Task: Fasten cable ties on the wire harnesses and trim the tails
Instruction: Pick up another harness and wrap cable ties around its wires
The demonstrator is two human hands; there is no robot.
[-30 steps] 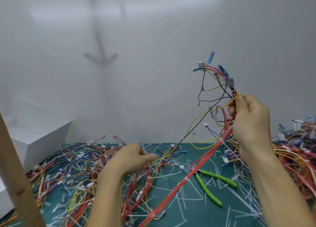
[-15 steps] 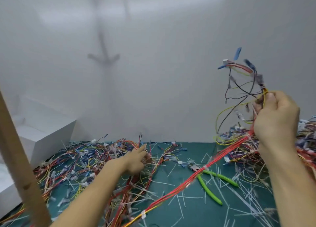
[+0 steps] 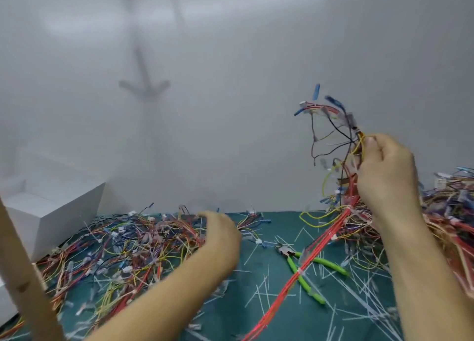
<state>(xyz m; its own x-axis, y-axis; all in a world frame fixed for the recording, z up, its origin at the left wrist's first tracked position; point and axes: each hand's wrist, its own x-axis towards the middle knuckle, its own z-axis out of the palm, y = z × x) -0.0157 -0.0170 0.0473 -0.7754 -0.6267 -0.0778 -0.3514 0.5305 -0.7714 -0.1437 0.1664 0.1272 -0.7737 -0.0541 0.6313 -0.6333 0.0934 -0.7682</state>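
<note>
Harness (image 3: 325, 238) aloft, pinched in my right hand (image 3: 387, 171); left hand (image 3: 220, 240) blurred over the wire pile (image 3: 128, 243), grip untellable.

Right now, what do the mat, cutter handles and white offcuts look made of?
Mat: teal, matte, no glare; probably a rubbery or vinyl cutting mat. Cutter handles: bright green, smooth, even colour; likely plastic or dipped-rubber sleeves. White offcuts: thin, straight, stiff strips; likely nylon cable-tie tails. All unconfirmed by look alone.

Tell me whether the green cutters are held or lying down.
Lying down: green cutters lie on the mat, handles spread, red wire harness draped across them.
</note>
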